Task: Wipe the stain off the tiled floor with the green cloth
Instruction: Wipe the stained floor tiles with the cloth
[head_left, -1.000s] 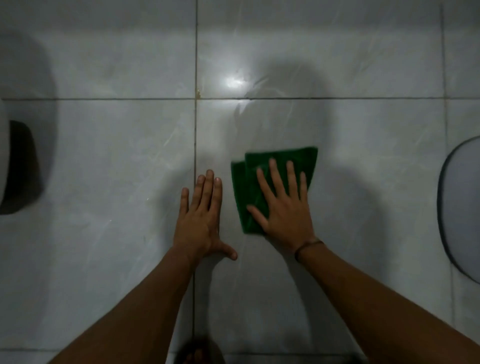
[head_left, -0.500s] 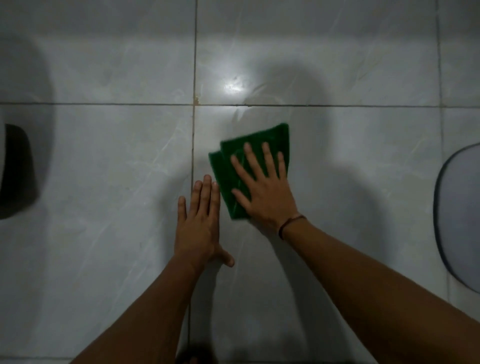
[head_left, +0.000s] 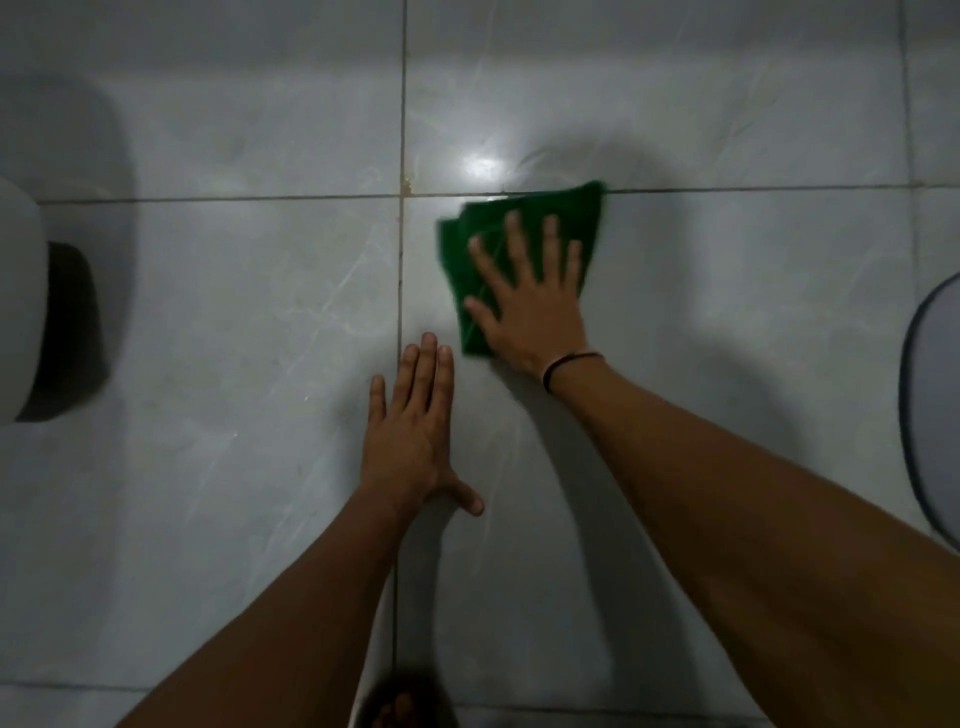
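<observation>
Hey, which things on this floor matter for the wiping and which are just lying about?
In use: folded green cloth; right hand pressing it; left hand braced on grey tiled floor.
Lying about: white object with dark opening, left edge; dark-rimmed grey object, right edge.

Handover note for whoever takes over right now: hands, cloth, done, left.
Right hand: flat, fingers spread, pressing the green cloth onto the tiled floor; not gripping it.
Left hand: empty, palm down on the tile, bracing beside the vertical grout line.
Cloth: folded, far edge at the horizontal grout line, just below the light glare.
Done: wiping is under way on this tile; no clear stain shows there in the dim light.
Left: a brownish mark at the grout crossing, left of the cloth, is uncovered. Probably wipe there next.
</observation>
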